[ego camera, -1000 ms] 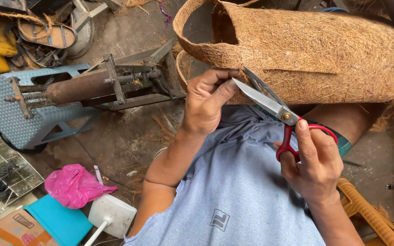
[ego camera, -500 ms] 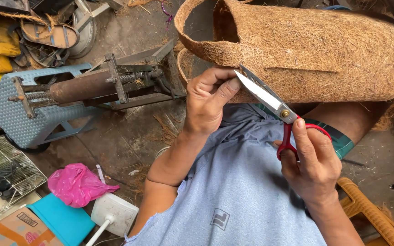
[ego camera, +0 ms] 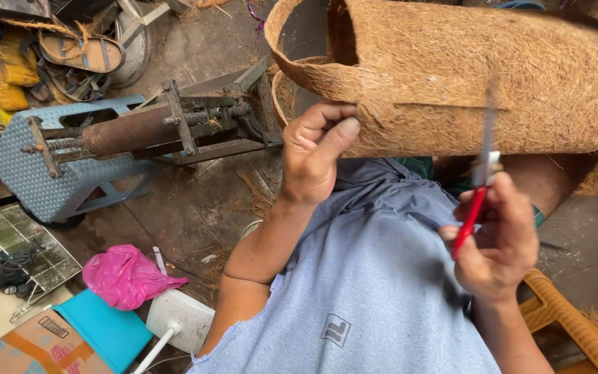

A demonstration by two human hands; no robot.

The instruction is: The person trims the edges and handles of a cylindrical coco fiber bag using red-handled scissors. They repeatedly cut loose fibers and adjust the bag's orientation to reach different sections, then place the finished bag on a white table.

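A large brown coconut-fibre mat rolled into a tube [ego camera: 493, 76] lies across my lap. My left hand [ego camera: 316, 156] pinches its lower front edge between thumb and fingers. My right hand [ego camera: 496, 239] grips red-handled scissors [ego camera: 477, 187], held upright with the blades pointing up in front of the fibre roll. The blades look blurred and edge-on, a little apart from the mat's edge. I wear a grey-blue shirt.
A rusty metal roller device rests on a blue plastic stool [ego camera: 57, 180] at left. Nearby on the floor lie a pink bag [ego camera: 122, 277], a white box [ego camera: 178, 318], a cardboard box [ego camera: 36, 346], a wire rack [ego camera: 22, 253] and sandals [ego camera: 81, 52]. An orange chair arm [ego camera: 569, 318] sits at right.
My right hand has drawn the scissors back from the mat's edge near my left hand and turned them upright to the right. My left hand keeps its pinch on the edge.
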